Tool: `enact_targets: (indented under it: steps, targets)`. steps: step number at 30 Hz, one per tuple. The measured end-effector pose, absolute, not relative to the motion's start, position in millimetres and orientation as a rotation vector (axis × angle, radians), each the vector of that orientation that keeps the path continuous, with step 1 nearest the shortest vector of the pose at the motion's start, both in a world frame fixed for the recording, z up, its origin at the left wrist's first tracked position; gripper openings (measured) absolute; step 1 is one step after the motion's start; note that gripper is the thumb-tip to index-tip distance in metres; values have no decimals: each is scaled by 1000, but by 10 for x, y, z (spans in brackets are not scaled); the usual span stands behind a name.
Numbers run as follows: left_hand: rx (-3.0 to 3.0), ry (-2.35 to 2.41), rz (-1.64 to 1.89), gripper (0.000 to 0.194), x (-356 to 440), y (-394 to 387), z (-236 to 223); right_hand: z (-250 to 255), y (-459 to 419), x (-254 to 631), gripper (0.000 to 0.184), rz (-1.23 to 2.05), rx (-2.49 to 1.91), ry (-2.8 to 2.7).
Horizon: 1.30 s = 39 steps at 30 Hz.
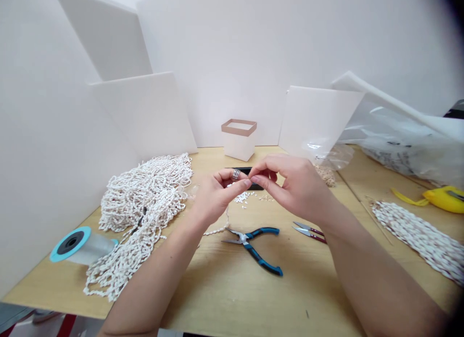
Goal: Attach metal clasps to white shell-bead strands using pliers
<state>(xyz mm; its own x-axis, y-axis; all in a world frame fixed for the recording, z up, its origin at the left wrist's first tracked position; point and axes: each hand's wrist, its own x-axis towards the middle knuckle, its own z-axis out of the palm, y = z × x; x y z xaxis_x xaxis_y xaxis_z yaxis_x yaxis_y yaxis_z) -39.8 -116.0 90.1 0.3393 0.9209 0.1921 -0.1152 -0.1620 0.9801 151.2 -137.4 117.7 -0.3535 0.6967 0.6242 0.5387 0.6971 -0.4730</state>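
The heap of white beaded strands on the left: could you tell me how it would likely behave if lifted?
The heap looks floppy, its loops slumping loosely on the wooden table. Lifted, it would probably sag and drape, and the crowded loops may snag each other.

And there, under the raised left hand (213,197) and right hand (293,187), blue-and-black long-nose pliers (250,245) square in the way! Just beside them, red-handled steel snips (308,232). Further down, a wide stretch of pale wooden tabletop (217,298), open room for a pass! Far left, blocking, a big heap of white shell-bead strands (141,206) and a clear spool with a turquoise flange (81,245)! Far right, a long white strand bundle (416,238), a yellow plastic tool (444,199), a crumpled clear plastic bag (398,148). Straight ahead, a small white box with a pink rim (239,139), then white board walls (239,61).
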Motion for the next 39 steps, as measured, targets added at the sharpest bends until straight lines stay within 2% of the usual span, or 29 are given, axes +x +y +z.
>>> enact_targets:
  steps: [4, 11, 17, 39]
  targets:
    - [1456, 781, 1114, 19, -406, -1172, 903, 1160, -1365, 1508, 10, 229, -973, -2037]
    - [1517, 788, 1151, 19, -422, -1221, 953, 1163, -1402, 1483, 14, 582, -1009, -1840]
    - [1514, 820, 1162, 21, -417, -1256, 995, 1141, -1389, 1464, 17, 668, -1011, -1766]
    - [1418, 835, 1120, 24, -448, -1282, 1063, 1118, -1413, 1403, 14, 560, -1030, -1758]
